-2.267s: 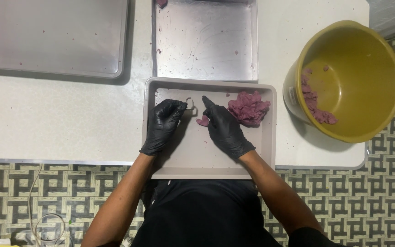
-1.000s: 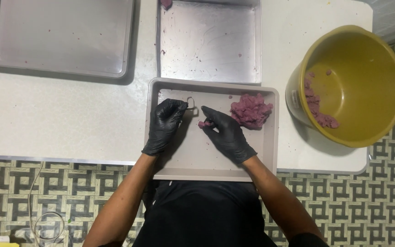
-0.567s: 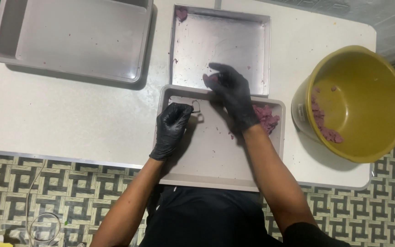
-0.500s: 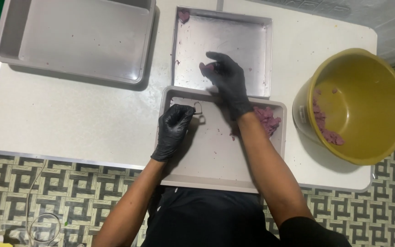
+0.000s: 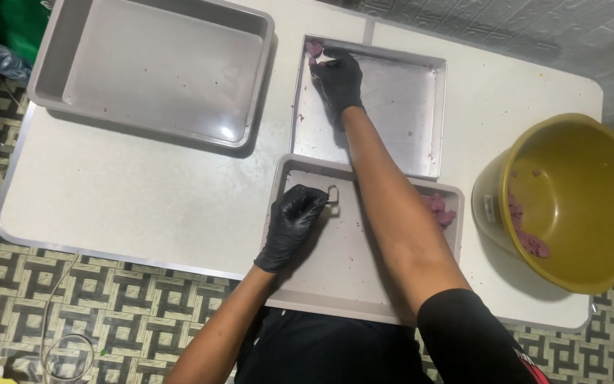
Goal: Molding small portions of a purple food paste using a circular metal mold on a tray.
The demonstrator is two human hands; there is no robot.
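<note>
Head view, looking down on a white table (image 5: 143, 192). The person wears black gloves on both hands. The right hand (image 5: 337, 77) is stretched across to the far left corner of a square metal tray (image 5: 421, 107), fingertips bent and touching a small pink lump of meat (image 5: 314, 48) lying in that corner; whether the lump is pinched or only touched cannot be told. The left hand (image 5: 291, 224) rests inside the nearer grey tray (image 5: 342, 299), curled closed around a small metal tool (image 5: 332, 197) whose loop-shaped end sticks out beside the fingers; its exact kind is too small to tell. The two hands are well apart, the right forearm crossing above the near tray. A pile of pink minced meat (image 5: 440, 210) lies at the right edge of the near tray, partly hidden by the forearm. To the right, a yellow bucket (image 5: 577, 206) stands on the table with more pink meat (image 5: 527, 238) stuck to its inner wall. A large grey tray (image 5: 154, 71) sits at the far left of the table, apart from the others. The floor (image 5: 108, 313) has a dark geometric tile pattern.
</note>
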